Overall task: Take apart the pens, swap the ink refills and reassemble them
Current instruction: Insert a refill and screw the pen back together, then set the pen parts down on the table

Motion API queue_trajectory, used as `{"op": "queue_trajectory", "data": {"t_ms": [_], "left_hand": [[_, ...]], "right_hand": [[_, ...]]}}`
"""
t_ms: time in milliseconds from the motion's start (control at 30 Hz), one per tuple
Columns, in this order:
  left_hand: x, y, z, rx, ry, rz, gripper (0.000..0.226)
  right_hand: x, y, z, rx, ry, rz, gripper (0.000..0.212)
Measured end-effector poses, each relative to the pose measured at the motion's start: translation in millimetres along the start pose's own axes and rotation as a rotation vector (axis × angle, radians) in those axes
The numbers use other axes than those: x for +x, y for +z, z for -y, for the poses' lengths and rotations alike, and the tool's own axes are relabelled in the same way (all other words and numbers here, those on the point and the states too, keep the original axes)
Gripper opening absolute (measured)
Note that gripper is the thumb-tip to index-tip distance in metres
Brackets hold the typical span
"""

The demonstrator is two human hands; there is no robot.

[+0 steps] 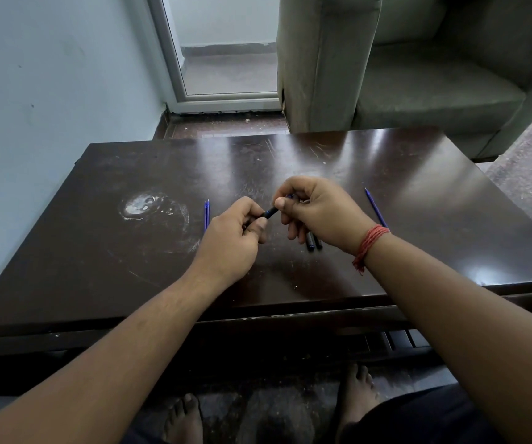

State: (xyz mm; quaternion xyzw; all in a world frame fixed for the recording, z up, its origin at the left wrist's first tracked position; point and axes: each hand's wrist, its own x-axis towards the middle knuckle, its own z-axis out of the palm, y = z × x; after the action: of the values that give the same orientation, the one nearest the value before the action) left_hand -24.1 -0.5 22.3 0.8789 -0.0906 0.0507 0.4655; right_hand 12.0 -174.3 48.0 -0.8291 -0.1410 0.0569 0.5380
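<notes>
Both hands hold one dark blue pen [270, 213] above the middle of the dark table [98, 251]. My left hand [231, 241] grips its lower end with curled fingers. My right hand [319, 213] pinches its upper end, and a blue tip shows by the fingers. Two blue refills [207, 214] lie side by side on the table left of my left hand. A third blue refill [375, 207] lies at an angle to the right. Two dark pen barrels [313, 242] lie under my right palm, partly hidden.
A whitish scuff mark [139, 205] marks the tabletop at the left. A grey sofa [418, 75] stands beyond the far edge, a pale wall [50, 91] runs along the left. My bare feet [354, 395] show under the near edge.
</notes>
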Motion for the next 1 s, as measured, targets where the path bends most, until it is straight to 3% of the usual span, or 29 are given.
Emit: {"op": "queue_trajectory", "data": {"t_ms": [100,233,367,500,700,800,867,1000], "left_hand": [[0.0,1.6,-2.5,-0.046,-0.022,0.006,0.013],[1.7,0.6,-0.2,-0.059,-0.057,-0.002,0.016],[2.2,-0.1,-0.6,-0.065,-0.064,-0.003,0.013],[1.4,-0.3,-0.3,-0.062,-0.072,0.009,0.012],[2.1,-2.3,0.6,-0.064,-0.08,0.013,0.012],[2.9,-2.0,2.6,-0.051,-0.084,0.025,0.011],[3.5,-1.7,3.7,-0.046,-0.085,0.026,0.011],[4.0,-1.4,4.7,-0.038,-0.08,0.029,0.011]], "right_hand": [[1.4,-16.8,-4.8,-0.105,-0.028,-0.085,0.014],[2.8,-44.9,-22.4,-0.668,-0.014,-0.277,0.014],[5.5,-59.6,-40.9,-0.922,0.155,-0.137,0.025],[7.1,-56.1,-47.5,-0.932,0.289,0.008,0.028],[7.1,-53.5,-45.3,-0.962,0.323,0.024,0.027],[7.0,-54.6,-41.2,-0.812,0.275,-0.061,0.02],[6.4,-53.5,-34.5,-0.525,0.242,-0.129,0.011],[7.6,-48.2,-25.4,-0.025,0.186,-0.111,0.021]]}}
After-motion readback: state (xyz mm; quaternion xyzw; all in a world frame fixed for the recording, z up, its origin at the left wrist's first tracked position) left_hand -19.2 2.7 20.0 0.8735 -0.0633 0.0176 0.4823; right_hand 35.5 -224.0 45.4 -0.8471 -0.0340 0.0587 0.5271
